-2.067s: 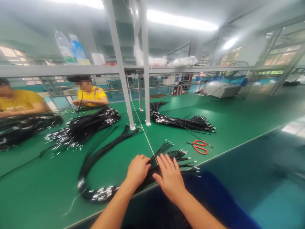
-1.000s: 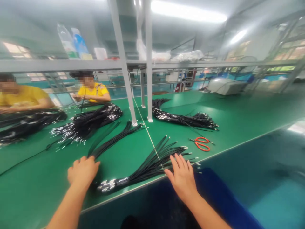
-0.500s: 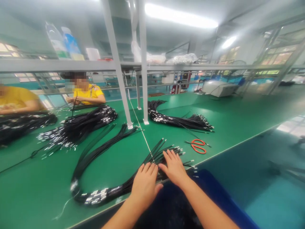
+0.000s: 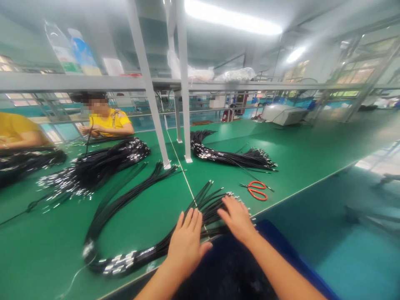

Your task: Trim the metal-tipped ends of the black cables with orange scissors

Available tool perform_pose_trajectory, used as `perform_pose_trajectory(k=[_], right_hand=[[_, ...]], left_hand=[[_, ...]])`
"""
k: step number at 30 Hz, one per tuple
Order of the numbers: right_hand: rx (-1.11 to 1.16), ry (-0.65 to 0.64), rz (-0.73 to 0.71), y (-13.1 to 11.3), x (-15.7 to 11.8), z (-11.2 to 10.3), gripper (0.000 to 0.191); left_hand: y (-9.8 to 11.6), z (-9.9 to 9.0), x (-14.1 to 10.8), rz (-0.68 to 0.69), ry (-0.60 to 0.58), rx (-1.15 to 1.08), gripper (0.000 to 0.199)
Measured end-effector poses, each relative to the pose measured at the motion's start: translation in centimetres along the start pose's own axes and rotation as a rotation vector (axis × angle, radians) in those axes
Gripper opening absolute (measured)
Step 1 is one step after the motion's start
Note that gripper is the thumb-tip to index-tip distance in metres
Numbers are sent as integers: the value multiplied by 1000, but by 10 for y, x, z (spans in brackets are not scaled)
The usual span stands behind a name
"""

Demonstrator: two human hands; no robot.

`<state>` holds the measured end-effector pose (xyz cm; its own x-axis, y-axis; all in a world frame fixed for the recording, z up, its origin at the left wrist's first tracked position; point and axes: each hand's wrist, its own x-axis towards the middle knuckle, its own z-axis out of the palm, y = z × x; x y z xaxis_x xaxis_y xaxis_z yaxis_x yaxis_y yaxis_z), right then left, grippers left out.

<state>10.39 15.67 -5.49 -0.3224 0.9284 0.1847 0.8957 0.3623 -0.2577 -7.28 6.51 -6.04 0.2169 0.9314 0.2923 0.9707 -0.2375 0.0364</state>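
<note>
A long bundle of black cables (image 4: pixel 161 247) lies curved in a U on the green table, with silvery-white bands along its bend and pale tips at its fanned end. My left hand (image 4: pixel 186 238) rests flat across the bundle near the table's front edge, fingers extended. Further right, my right hand (image 4: pixel 238 217) lies over the spread cable ends, its fingers stretched out and close to the tips. Neither hand is wrapped around the cables. Beyond my right hand lie scissors with red handles (image 4: pixel 257 190).
Another black cable bundle (image 4: pixel 225 157) lies behind the white shelf posts (image 4: pixel 184 104). At left, a larger cable heap (image 4: pixel 106 166) sits before a co-worker in a yellow shirt (image 4: pixel 114 124). A blue bin (image 4: pixel 278 250) stands below the table's front edge.
My right hand has shifted right along the fanned cable ends, and the gap between my hands has widened. Loose cable ends now lie closer together. The view has turned slightly.
</note>
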Motion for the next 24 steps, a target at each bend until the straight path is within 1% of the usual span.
perform_pose_trajectory(k=[2, 3, 4, 5, 6, 7, 9, 11, 13, 15, 17, 20, 24], right_hand=[[-26, 66, 85, 24, 11, -12, 28], [-47, 92, 131, 37, 16, -18, 28], [-70, 107, 174, 49, 21, -23, 28], [-93, 109, 210, 60, 26, -27, 28], [-114, 95, 240, 69, 30, -29, 28], [-131, 67, 263, 76, 33, -31, 27], [-162, -2, 295, 84, 37, -30, 22], [-193, -55, 311, 85, 39, -29, 20], [-222, -79, 310, 84, 39, -30, 21], [-238, -98, 297, 83, 38, -32, 22], [-239, -118, 283, 84, 37, -36, 21], [-219, -135, 272, 87, 36, -38, 21], [-181, -105, 280, 88, 35, -35, 21]], left_hand=[[-8, -8, -7, 16, 101, -22, 53], [-11, -13, -12, 11, 192, -42, 43], [-12, -17, -16, 5, 280, -70, 31], [-11, -20, -20, 10, 342, -106, 23], [-8, -22, -23, 22, 377, -145, 18], [-2, -22, -25, 40, 374, -179, 16], [13, -16, -24, 71, 331, -214, 16], [28, -7, -19, 45, 304, -192, 15], [37, 3, -13, -15, 277, -152, 15], [40, 8, -9, -71, 249, -126, 16], [39, 10, -8, -105, 226, -117, 16], [38, 8, -8, -131, 197, -117, 14], [39, 2, -3, -182, 160, -122, 17]])
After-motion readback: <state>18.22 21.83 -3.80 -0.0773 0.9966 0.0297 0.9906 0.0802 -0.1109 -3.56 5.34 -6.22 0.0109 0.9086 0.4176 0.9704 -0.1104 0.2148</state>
